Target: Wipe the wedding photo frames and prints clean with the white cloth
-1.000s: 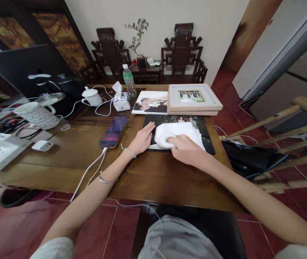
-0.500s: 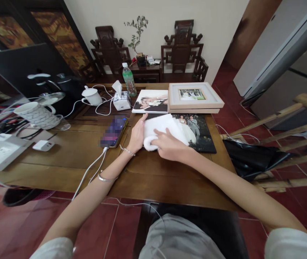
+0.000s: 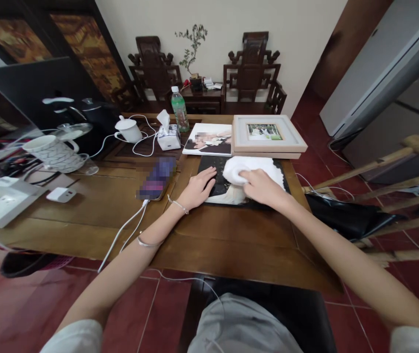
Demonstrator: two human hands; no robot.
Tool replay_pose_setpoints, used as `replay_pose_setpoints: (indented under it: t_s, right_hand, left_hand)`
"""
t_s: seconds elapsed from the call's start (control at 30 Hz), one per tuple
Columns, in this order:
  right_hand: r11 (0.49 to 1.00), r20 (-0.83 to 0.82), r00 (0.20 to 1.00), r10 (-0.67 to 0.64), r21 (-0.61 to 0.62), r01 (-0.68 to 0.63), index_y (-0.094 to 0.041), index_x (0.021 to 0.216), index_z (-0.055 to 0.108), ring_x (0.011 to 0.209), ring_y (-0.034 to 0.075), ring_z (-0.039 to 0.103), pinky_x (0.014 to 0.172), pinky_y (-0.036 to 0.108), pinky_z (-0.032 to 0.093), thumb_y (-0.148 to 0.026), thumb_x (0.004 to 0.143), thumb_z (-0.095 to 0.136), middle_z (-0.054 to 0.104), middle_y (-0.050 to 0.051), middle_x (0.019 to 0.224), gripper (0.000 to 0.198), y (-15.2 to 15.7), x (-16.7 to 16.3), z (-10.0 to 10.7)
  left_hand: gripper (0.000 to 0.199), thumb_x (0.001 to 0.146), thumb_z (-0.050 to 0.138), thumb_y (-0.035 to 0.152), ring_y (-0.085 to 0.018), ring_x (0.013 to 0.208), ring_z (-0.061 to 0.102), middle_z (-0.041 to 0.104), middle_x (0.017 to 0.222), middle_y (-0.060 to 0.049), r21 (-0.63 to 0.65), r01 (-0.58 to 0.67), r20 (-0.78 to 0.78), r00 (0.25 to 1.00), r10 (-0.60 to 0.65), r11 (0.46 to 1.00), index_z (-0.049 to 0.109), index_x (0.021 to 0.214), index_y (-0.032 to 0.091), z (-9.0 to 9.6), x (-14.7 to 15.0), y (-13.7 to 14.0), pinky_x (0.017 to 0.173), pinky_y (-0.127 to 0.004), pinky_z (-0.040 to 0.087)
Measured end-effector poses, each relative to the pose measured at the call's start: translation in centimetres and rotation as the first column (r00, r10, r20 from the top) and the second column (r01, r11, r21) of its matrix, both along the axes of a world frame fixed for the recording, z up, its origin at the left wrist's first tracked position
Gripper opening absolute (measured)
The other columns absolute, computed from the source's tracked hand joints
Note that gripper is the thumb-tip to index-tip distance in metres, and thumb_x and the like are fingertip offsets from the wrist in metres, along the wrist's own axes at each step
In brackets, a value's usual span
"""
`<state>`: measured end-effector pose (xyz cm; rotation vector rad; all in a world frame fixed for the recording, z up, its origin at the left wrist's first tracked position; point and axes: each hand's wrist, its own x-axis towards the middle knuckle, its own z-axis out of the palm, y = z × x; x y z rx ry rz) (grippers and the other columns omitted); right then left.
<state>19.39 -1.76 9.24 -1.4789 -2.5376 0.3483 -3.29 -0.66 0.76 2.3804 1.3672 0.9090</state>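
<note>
A dark photo panel (image 3: 219, 179) lies flat on the wooden table (image 3: 209, 235), its picture partly covered. My left hand (image 3: 196, 189) rests on its left edge, fingers stretched out and holding nothing. Bunched on the panel's right part is a white cloth (image 3: 264, 166), gripped and pressed down by my right hand (image 3: 263, 186). Just behind the panel lies a white-edged photo print (image 3: 209, 139). To the right of that print are stacked light wooden picture frames (image 3: 288, 132), the top one holding a small photo.
Left of my hands lies a phone (image 3: 158, 179) on a white cable. Farther back stand a tissue box (image 3: 169, 137), a green-labelled bottle (image 3: 179, 110) and a lidded white cup (image 3: 128, 130). A patterned mug (image 3: 49, 153) and a power strip (image 3: 5, 203) sit at far left.
My right hand has slid the cloth rightward across the panel, baring its left part. My left hand has come down flatter onto the left edge, away from the cloth.
</note>
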Motion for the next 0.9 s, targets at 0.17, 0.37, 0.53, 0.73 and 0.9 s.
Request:
replay_pose_setpoints:
  t_s: [0.17,0.37,0.53,0.73,0.9]
  right_hand:
    - [0.999,-0.134,0.991,0.012,0.032,-0.008,-0.016,0.098,0.067,0.090,0.027,0.061,0.074,0.030,0.041,-0.015,0.077,0.041,0.068,0.013,0.099,0.033,4.9,-5.2,0.1]
    - [0.994,-0.125,0.986,0.109,0.027,-0.106,-0.015,0.105,0.067,0.101,0.029,0.059,0.081,0.031,0.040,-0.022,0.080,0.044,0.068,0.012,0.108,0.035,6.8,-9.5,0.4]
    - [0.997,-0.124,0.990,0.070,0.039,-0.065,-0.013,0.095,0.068,0.094,0.028,0.060,0.078,0.031,0.040,-0.015,0.078,0.042,0.070,0.012,0.103,0.031,5.6,-4.5,0.4]
    - [0.991,-0.043,0.995,-0.093,0.095,0.096,-0.015,0.087,0.065,0.086,0.028,0.061,0.076,0.033,0.042,-0.009,0.074,0.040,0.070,0.013,0.088,0.029,3.2,4.5,-1.0]
    - [0.990,0.038,0.999,-0.009,0.142,0.004,-0.013,0.094,0.064,0.117,0.033,0.054,0.100,0.052,0.034,-0.003,0.072,0.038,0.067,0.018,0.110,0.035,-2.9,6.5,-2.9]
  left_hand:
    - [0.038,0.093,0.044,0.026,-0.026,0.131,0.047,0.053,0.137,-0.015,0.034,0.017,-0.029,0.999,-0.016,0.999,0.057,0.126,0.012,0.3,-0.2,0.1,0.110,-0.047,0.038]
    - [0.034,0.093,0.044,0.024,-0.025,0.122,0.055,0.061,0.128,-0.012,0.049,0.030,-0.036,0.999,-0.028,0.998,0.059,0.122,0.014,0.7,-0.2,0.0,0.106,-0.045,0.043]
    - [0.039,0.093,0.044,0.029,-0.026,0.128,0.050,0.056,0.134,-0.016,0.056,0.022,-0.017,1.000,-0.021,0.998,0.058,0.124,0.011,0.2,-0.3,0.1,0.111,-0.045,0.037]
    - [0.041,0.094,0.042,0.032,-0.026,0.133,0.044,0.053,0.138,-0.014,0.039,0.025,-0.005,1.000,-0.025,0.999,0.057,0.127,0.014,-0.1,-0.3,0.2,0.112,-0.050,0.034]
    - [0.041,0.093,0.042,0.032,-0.026,0.133,0.045,0.052,0.139,-0.014,0.032,0.012,-0.009,1.000,-0.012,0.999,0.057,0.127,0.014,0.1,-0.2,0.0,0.111,-0.049,0.035]
